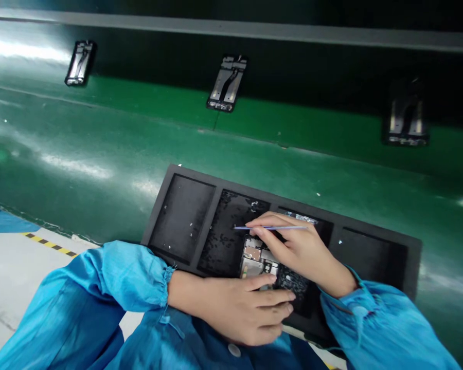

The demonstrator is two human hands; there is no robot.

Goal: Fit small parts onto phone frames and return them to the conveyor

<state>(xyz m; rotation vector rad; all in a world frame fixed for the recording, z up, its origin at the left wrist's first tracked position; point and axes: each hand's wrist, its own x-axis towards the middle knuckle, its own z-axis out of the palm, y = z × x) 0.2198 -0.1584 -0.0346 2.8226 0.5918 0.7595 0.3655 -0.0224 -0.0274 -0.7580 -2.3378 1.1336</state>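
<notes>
A black foam tray [181, 174] with several recesses lies on the green conveyor belt in front of me. An opened phone [256, 259] with its circuit board showing rests in a middle recess. My left hand [243, 308] lies curled over the phone's near end, fingers pressed on it. My right hand [297, 249] pinches a thin silver tool [270, 227], like tweezers, held level just above the phone's far end. Both arms wear blue sleeves.
The green conveyor belt [100, 154] runs across the view. Three opened phone frames lie on its far side: one at left [79, 62], one in the middle [227, 84], one at right [406, 119]. A white bench edge with yellow-black tape [50, 244] is at lower left.
</notes>
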